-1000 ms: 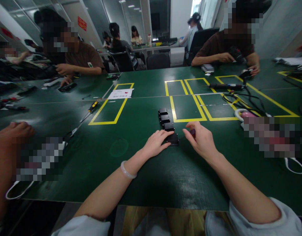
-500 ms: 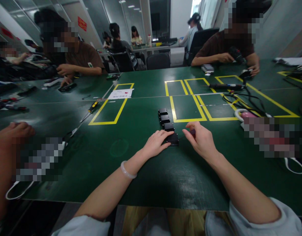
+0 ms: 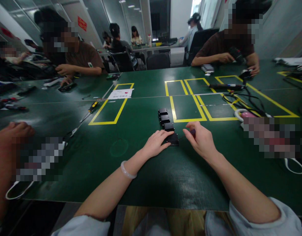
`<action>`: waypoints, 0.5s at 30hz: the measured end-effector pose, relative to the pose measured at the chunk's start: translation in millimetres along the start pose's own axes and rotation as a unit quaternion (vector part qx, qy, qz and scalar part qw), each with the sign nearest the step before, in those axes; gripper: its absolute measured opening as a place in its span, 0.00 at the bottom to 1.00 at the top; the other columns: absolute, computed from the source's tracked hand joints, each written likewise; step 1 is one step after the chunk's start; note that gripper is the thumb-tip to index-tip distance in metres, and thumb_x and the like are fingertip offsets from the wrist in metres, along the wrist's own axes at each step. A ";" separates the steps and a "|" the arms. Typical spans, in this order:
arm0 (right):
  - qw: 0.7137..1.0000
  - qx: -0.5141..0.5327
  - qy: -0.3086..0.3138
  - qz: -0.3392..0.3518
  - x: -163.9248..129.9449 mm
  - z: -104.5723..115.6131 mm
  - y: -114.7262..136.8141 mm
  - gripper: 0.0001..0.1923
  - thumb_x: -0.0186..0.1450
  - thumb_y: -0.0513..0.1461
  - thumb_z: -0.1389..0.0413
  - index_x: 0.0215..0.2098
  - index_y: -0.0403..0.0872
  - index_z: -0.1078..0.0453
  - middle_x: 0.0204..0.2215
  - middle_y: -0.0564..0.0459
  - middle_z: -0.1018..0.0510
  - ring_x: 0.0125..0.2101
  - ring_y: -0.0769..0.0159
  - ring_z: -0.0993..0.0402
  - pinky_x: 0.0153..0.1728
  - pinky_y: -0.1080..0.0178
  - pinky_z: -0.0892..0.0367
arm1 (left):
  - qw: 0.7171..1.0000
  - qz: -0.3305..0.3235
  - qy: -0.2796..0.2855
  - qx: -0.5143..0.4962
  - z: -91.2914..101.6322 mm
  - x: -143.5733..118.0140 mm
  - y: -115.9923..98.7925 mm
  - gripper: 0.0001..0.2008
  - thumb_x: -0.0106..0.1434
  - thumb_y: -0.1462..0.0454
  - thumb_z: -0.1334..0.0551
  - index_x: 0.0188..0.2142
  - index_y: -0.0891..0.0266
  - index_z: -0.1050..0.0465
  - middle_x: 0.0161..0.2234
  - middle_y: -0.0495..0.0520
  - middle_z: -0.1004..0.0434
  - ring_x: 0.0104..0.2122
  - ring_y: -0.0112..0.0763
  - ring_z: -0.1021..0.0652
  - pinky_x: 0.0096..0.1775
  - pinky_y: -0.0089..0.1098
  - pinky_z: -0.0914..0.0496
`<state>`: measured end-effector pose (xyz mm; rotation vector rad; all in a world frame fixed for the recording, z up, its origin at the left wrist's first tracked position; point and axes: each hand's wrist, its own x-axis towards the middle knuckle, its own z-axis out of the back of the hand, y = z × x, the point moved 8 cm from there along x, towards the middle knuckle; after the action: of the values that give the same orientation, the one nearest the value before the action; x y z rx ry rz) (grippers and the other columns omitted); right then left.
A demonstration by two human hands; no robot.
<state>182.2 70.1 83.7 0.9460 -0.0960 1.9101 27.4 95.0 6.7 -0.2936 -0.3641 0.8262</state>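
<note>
1. Head view, far left: a neighbour's hand (image 3: 11,131) rests on the green table (image 3: 141,170), and a screwdriver (image 3: 90,109) lies beyond it beside a yellow taped box (image 3: 111,105).
2. My left hand (image 3: 154,142) lies flat and spread, its fingers resting on the near left edge of the closest black block (image 3: 173,139). It pins the block down and grips nothing.
3. That block is the nearest of a row of four black blocks (image 3: 165,119) running away from me at mid-table, just left of the yellow grid (image 3: 187,101).
4. My right hand (image 3: 201,141) is closed narrowly around a small dark-red tool (image 3: 192,132) just right of the near block. A thin tip seems to point at the block, though I cannot tell whether it touches.
5. I judge that I am working on the near block with the tool while bracing it. The next move calls for a steady left hand and a fine, well-aimed tip.
6. Far right: cables (image 3: 242,98) and another person's hands (image 3: 225,57).
</note>
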 end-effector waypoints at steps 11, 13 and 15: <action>1.000 -0.007 -0.015 0.014 0.1 2.1 3.0 0.08 0.68 0.41 0.53 0.43 0.45 0.37 0.26 0.53 0.27 0.24 0.65 0.31 0.29 0.63 0.37 | 1.000 -0.002 -0.002 0.001 -0.4 -0.1 0.3 0.24 0.68 0.58 0.43 0.62 0.51 0.46 0.50 0.53 0.33 0.47 0.38 0.31 0.49 0.39 0.34; 1.000 -0.003 -0.010 0.012 0.1 1.9 2.6 0.09 0.68 0.43 0.52 0.41 0.45 0.37 0.25 0.54 0.28 0.24 0.66 0.31 0.28 0.63 0.38 | 1.000 -0.002 -0.002 0.002 -0.2 0.0 0.3 0.24 0.68 0.58 0.43 0.61 0.51 0.45 0.50 0.53 0.33 0.47 0.38 0.31 0.49 0.39 0.34; 1.000 -0.002 -0.008 0.009 0.1 1.6 1.8 0.09 0.68 0.43 0.51 0.40 0.46 0.37 0.25 0.54 0.29 0.23 0.66 0.32 0.28 0.64 0.38 | 1.000 -0.002 -0.001 0.002 -0.1 0.1 -0.1 0.24 0.68 0.58 0.43 0.61 0.51 0.45 0.50 0.53 0.33 0.47 0.38 0.31 0.49 0.39 0.34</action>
<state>181.7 68.5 85.3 0.9622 -0.1177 1.9184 27.5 95.0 6.7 -0.2879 -0.3646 0.8226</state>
